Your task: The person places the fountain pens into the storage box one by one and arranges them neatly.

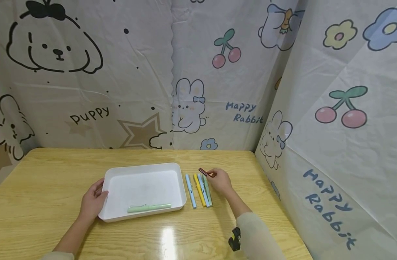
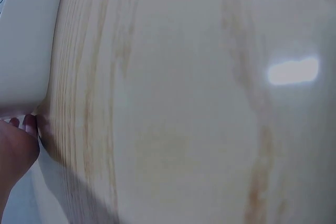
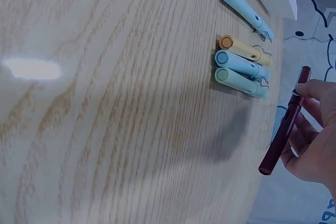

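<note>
Sleeve [image 1: 260, 234] on the right arm, nearest item: trails over the tabletop [image 1: 120, 240], well apart from the pens; low risk unless the forearm sweeps left.

Light green pen [image 1: 149, 208] lies inside the white tray [image 1: 143, 184], along its near wall. Loose; a jolt or tilt would probably send it sliding or rolling, though its clip should limit rolling.

Left grip [image 1: 93, 201]: fingers and thumb clamped on the tray's left wall. How far the fingertips reach beneath is not clear. Likely fault: uneven pull or push skews the tray; its right wall could then nudge the first blue pen [image 1: 190, 191], just beside it.

Yellow pen [image 1: 200, 191], second blue pen [image 1: 203, 191] and green pen [image 1: 207, 191] lie close together farther right. Knocking one would likely disturb all three; cause, a low pass of the knuckles.

Right grip [image 1: 220, 181]: fingers and thumb together on the dark red pen [image 3: 286, 124], held off the tabletop over the row's far end. Both pen ends stick out free. A light pinch on a smooth barrel may let it pivot or drop onto the pens; a protruding end could catch the tray rim.

Patterned cloth [image 1: 136, 72] hangs behind; no hazard noted.
</note>
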Demonstrator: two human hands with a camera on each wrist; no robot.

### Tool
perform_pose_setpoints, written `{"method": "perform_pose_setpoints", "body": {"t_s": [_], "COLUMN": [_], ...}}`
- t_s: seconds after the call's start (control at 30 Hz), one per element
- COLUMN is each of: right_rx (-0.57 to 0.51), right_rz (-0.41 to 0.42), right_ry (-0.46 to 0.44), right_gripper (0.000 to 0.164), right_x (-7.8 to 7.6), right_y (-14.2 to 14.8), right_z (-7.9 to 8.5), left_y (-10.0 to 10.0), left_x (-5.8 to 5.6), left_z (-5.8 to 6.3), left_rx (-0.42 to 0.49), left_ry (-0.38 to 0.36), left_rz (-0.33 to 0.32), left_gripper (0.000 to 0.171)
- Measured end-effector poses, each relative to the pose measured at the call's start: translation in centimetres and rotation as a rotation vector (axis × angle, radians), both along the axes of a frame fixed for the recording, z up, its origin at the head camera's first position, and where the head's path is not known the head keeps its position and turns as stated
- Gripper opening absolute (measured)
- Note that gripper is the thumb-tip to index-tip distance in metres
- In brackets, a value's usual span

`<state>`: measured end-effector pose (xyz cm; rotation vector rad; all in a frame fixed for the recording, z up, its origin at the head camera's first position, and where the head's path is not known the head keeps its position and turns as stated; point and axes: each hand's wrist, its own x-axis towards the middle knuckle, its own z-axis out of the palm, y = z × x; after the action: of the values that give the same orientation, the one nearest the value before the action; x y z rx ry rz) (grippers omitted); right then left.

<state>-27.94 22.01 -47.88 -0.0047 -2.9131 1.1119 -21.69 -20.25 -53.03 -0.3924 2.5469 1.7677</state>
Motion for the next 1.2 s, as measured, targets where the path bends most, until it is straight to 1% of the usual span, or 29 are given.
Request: {"method": "perform_pose_setpoints", "body": {"t_s": [0.3, 0.47, 0.63, 0.9, 1.2], "right_rx": [0.036, 0.061, 0.101, 0.115, 0.14], "right_rz": [0.031, 0.061, 0.088, 0.137, 0.181], "right_ry": [-0.013, -0.012, -0.004, 0.006, 0.007], "right_gripper": [0.018, 0.019, 0.019, 0.019, 0.018], "right_x": [0.1, 0.2, 0.2, 0.3, 0.0], "right_y": [-0.7, -1.0, -1.4, -2.0, -2.3], "right_z": [0.9, 1.2, 1.3, 1.7, 1.9], "left_y": [-0.1, -0.2, -0.2, -0.2, -0.1], "left_x": [-0.2, -0.2, -0.1, -0.1, 0.0], "left_z": [-0.2, -0.3, -0.3, -0.3, -0.2], "left_rx": [-0.019, -0.017, -0.016, -0.005, -0.006], "left_ry": [0.023, 0.03, 0.028, 0.022, 0.02], "left_rz": [0.003, 0.002, 0.0, -0.003, 0.009], "left_gripper": [0.056, 0.056, 0.056, 0.056, 0.056]}}
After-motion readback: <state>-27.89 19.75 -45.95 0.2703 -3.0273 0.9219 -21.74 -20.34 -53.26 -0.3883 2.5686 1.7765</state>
